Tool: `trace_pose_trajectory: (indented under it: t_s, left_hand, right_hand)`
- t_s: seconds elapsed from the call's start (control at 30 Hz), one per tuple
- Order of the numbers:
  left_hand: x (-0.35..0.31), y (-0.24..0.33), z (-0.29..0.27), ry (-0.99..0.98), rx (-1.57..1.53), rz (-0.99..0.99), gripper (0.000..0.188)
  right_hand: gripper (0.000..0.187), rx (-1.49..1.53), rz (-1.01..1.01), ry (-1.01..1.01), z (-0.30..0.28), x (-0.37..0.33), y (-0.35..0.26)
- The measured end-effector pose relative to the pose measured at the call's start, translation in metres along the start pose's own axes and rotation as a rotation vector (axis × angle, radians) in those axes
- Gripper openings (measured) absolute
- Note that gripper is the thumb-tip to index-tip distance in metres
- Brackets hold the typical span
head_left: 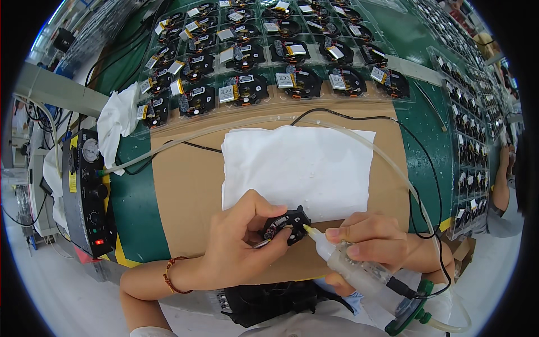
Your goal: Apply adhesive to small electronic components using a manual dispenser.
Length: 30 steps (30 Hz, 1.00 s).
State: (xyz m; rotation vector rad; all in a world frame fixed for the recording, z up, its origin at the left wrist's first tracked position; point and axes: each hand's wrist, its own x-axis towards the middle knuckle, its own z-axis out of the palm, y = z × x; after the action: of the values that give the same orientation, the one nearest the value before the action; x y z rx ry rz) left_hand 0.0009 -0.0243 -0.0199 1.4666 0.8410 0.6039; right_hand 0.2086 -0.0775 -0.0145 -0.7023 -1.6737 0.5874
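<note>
My left hand (240, 238) pinches a small round black electronic module (293, 222) between thumb and fingers, just above the near edge of a folded white cloth (297, 168). In my right hand (368, 244) is a translucent dispensing syringe (359, 271) with a white tapered nozzle and yellowish tip. That tip meets or nearly touches the module's right side; I cannot tell which. A green cap (409, 314) closes the syringe's back end, where a clear air hose joins it. A black cable runs along the barrel. Part of the module is hidden behind my left fingers.
Clear trays (269, 104) of black modules with silver battery packs span the far side. A black dispenser box (87, 191) with gauge and knobs stands left, its clear hose (269, 119) arching over the cardboard (185, 213). Tweezers (431, 106) and more trays lie right, near another person's arm (501, 180).
</note>
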Motion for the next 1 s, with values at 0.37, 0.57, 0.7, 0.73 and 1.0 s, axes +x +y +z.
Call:
trace_pose_trajectory:
  t_s: [0.37, 0.57, 0.7, 0.73, 1.0]
  left_hand:
    - [-0.001, 0.000, 0.002, 0.013, 0.003, 0.016, 0.026]
    - [0.003, -0.001, 0.001, 0.005, -0.010, 0.026, 0.026]
    - [0.003, -0.001, 0.000, -0.001, -0.003, 0.015, 0.027]
    - [0.003, 0.001, 0.000, 0.006, -0.019, 0.018, 0.027]
    - [0.002, 0.025, -0.014, -0.240, -0.215, -0.188, 0.035]
  right_hand:
    - [0.040, -0.010, -0.010, -0.014, -0.001, -0.001, -0.002]
    - [0.039, -0.003, 0.001, -0.036, -0.003, 0.001, -0.001]
    - [0.040, -0.026, -0.016, -0.068, -0.004, 0.003, -0.001]
    - [0.041, -0.023, -0.031, -0.035, -0.004, 0.003, -0.002]
    - [0.052, -0.090, -0.149, 0.119, -0.019, 0.000, -0.003]
